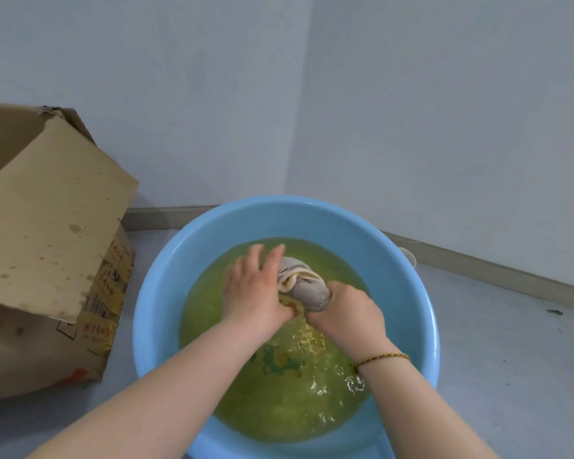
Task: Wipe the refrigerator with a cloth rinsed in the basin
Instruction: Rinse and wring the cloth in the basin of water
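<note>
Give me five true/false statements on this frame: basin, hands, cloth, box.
1. The basin holds yellowish water. True.
2. The right hand grips the cloth. True.
3. The bracelet is on the left wrist. False: it is on the right wrist.
4. The box stands to the right of the basin. False: it stands to the left.
5. The left hand has straight fingers. True.
</note>
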The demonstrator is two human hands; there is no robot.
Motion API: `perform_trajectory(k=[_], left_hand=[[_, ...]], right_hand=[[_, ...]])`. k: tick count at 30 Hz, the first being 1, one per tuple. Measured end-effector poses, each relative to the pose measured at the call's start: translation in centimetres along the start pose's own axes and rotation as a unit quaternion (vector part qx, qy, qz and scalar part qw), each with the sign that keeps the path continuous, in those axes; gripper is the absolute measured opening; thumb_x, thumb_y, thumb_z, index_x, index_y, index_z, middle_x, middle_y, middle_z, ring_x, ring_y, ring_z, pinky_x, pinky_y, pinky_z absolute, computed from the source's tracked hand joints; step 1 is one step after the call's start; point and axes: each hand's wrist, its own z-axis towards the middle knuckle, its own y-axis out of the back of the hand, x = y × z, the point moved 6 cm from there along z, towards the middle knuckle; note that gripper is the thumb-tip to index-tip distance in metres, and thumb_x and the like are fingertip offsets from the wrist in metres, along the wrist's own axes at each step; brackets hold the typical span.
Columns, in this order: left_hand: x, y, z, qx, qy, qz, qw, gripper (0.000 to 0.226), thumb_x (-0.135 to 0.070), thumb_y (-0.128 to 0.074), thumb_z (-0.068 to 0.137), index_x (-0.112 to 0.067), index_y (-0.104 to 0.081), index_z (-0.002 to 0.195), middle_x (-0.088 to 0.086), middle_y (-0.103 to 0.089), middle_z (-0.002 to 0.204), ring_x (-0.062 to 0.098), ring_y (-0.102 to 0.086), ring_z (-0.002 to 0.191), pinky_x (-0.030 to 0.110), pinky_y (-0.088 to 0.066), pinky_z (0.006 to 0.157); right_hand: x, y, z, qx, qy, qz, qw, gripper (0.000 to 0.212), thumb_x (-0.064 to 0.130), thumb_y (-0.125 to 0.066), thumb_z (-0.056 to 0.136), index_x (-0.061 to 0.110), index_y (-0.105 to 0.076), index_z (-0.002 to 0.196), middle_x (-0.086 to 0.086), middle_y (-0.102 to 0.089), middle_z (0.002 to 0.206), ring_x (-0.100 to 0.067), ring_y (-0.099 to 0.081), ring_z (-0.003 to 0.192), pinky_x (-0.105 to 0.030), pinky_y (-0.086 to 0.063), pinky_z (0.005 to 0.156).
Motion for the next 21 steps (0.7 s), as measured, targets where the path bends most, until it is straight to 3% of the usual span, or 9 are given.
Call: perform_trajectory(k=[2, 4, 6, 7, 10, 13, 15, 18, 21], left_hand=[[0.7, -0.8, -1.1, 0.054, 0.141, -0.343, 0.927, 0.104, -0.033, -0.076, 0.069, -0.024, -0.006, 0.145, 0.004, -0.018, 0.149, 0.021, -0.027, 0.134, 0.036, -0.023, 0.109], [0.6, -2.3, -1.3, 0.086, 0.232, -0.619, 0.745, 0.086, -0.032, -0.073, 0.071, -0.013, -0.026, 0.141, 0.011, -0.049, 0.130, 0.019, -0.055, 0.106, 0.035, -0.042, 0.093], [1.1, -3.3, -1.1, 0.069, 0.294, -0.737, 0.605, 0.034, -0.029, -0.067, 0.078, -0.001, -0.061, 0.096, 0.012, -0.067, 0.076, 0.017, -0.063, 0.061, 0.029, -0.050, 0.064], [1.3, -3.6, -1.1, 0.064, 0.314, -0.764, 0.560, 0.026, -0.026, -0.063, 0.082, -0.002, -0.060, 0.071, 0.010, -0.063, 0.059, 0.018, -0.060, 0.052, 0.029, -0.048, 0.059], [1.1, -3.1, -0.6, 0.038, 0.297, -0.830, 0.470, 0.021, -0.012, -0.053, 0.088, -0.006, -0.052, 0.068, 0.007, -0.057, 0.070, 0.015, -0.056, 0.059, 0.028, -0.048, 0.061], [0.6, -1.6, 0.0, -0.001, 0.215, -0.863, 0.458, 0.017, 0.003, -0.045, 0.087, -0.011, -0.054, 0.082, 0.004, -0.060, 0.076, 0.004, -0.058, 0.047, 0.015, -0.050, 0.050], [0.9, -1.4, 0.2, -0.024, 0.195, -0.852, 0.484, 0.027, 0.011, -0.042, 0.084, -0.013, -0.054, 0.080, 0.000, -0.065, 0.069, 0.004, -0.056, 0.042, 0.012, -0.047, 0.046], [1.1, -1.3, 0.1, -0.038, 0.175, -0.823, 0.539, 0.034, 0.019, -0.035, 0.078, -0.011, -0.050, 0.068, -0.002, -0.064, 0.056, 0.008, -0.055, 0.040, 0.014, -0.045, 0.043], [1.1, -1.3, -0.1, -0.039, 0.167, -0.823, 0.541, 0.037, 0.020, -0.030, 0.075, -0.010, -0.045, 0.060, -0.002, -0.058, 0.045, 0.008, -0.052, 0.036, 0.013, -0.044, 0.041]], right_hand=[[0.8, 1.6, -0.4, -0.180, 0.075, -0.142, 0.971, 0.026, 0.020, -0.071, 0.063, 0.019, -0.045, 0.064, -0.003, -0.058, 0.078, -0.028, -0.056, 0.077, -0.026, -0.032, 0.059], [1.8, 1.7, -1.3, -0.293, 0.160, -0.149, 0.931, 0.030, 0.003, -0.076, 0.040, 0.014, -0.052, 0.056, -0.007, -0.058, 0.069, -0.029, -0.057, 0.061, -0.024, -0.036, 0.049], [3.3, 0.8, -2.8, -0.332, 0.263, -0.114, 0.899, 0.022, 0.000, -0.063, 0.050, 0.011, -0.053, 0.067, -0.007, -0.060, 0.068, -0.025, -0.057, 0.055, -0.023, -0.038, 0.050], [3.9, 0.2, -3.5, -0.342, 0.300, -0.104, 0.884, 0.018, 0.003, -0.054, 0.059, 0.012, -0.049, 0.074, -0.005, -0.061, 0.067, -0.022, -0.056, 0.053, -0.020, -0.034, 0.051], [4.3, -0.3, -4.0, -0.347, 0.289, -0.056, 0.891, 0.021, 0.009, -0.051, 0.063, 0.015, -0.045, 0.082, 0.001, -0.059, 0.061, -0.016, -0.052, 0.044, -0.018, -0.031, 0.042], [3.7, -0.4, -3.2, -0.272, 0.162, 0.071, 0.946, 0.016, 0.002, -0.062, 0.064, 0.010, -0.056, 0.076, -0.001, -0.057, 0.060, -0.019, -0.051, 0.047, -0.022, -0.032, 0.042], [3.2, -2.2, -2.5, -0.106, 0.056, 0.196, 0.973, 0.014, 0.007, -0.060, 0.078, 0.015, -0.051, 0.071, 0.001, -0.054, 0.062, -0.017, -0.048, 0.054, -0.022, -0.033, 0.047], [2.7, -4.0, -2.2, -0.008, 0.020, 0.295, 0.955, 0.028, 0.010, -0.065, 0.073, 0.019, -0.043, 0.059, 0.007, -0.046, 0.054, -0.008, -0.038, 0.047, -0.016, -0.029, 0.042], [2.9, -4.6, -1.9, 0.066, 0.006, 0.351, 0.934, 0.029, 0.004, -0.069, 0.061, 0.017, -0.043, 0.054, 0.010, -0.041, 0.047, -0.007, -0.034, 0.044, -0.019, -0.028, 0.043]])
